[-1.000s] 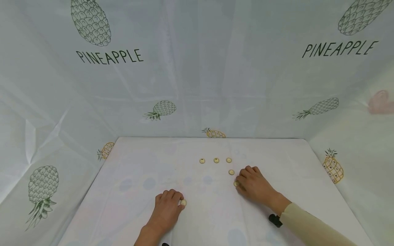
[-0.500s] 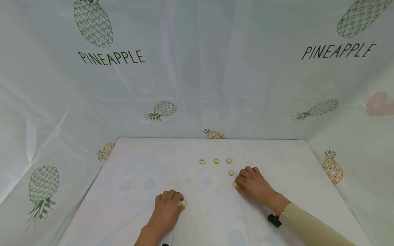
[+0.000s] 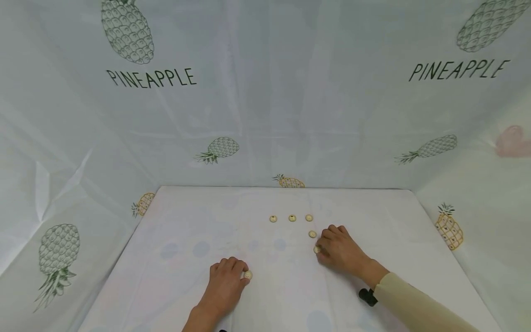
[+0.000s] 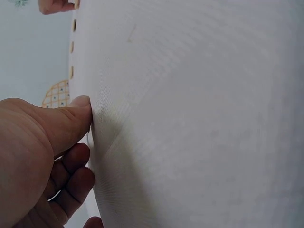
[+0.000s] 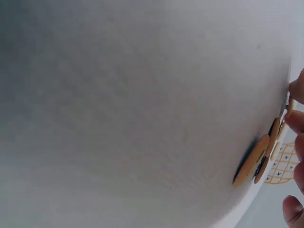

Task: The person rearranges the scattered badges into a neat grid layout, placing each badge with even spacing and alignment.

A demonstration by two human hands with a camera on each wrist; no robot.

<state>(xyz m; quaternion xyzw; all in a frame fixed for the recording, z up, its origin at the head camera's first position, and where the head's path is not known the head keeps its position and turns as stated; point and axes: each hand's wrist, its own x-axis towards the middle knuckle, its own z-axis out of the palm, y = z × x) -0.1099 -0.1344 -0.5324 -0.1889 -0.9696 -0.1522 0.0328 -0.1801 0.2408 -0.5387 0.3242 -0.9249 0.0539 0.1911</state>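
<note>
In the head view my left hand (image 3: 226, 283) rests low on the white-covered table. Its thumb and index finger pinch a small round wooden disc (image 3: 248, 275); the left wrist view hides that disc behind the thumb (image 4: 76, 114). Farther right, my right hand (image 3: 342, 252) holds another disc (image 3: 317, 249) by its right side, flat near the cloth. The right wrist view shows fingertips (image 5: 295, 121) around this disc's edge. Just beyond it lies a loose disc (image 3: 312, 234), apart from the fingers. All are pale yellow with small marks on top, too small to read.
A row of three similar discs, left (image 3: 273, 218), middle (image 3: 292, 218) and right (image 3: 309, 217), lies toward the back. White pineapple-print sheeting (image 3: 290, 115) hangs behind and beside the table (image 3: 186, 207). A black wrist strap part (image 3: 367, 297) sits under the right sleeve.
My right hand has shifted slightly left with its disc. The left hand and the loose discs keep their places; the head view has tilted a little.
</note>
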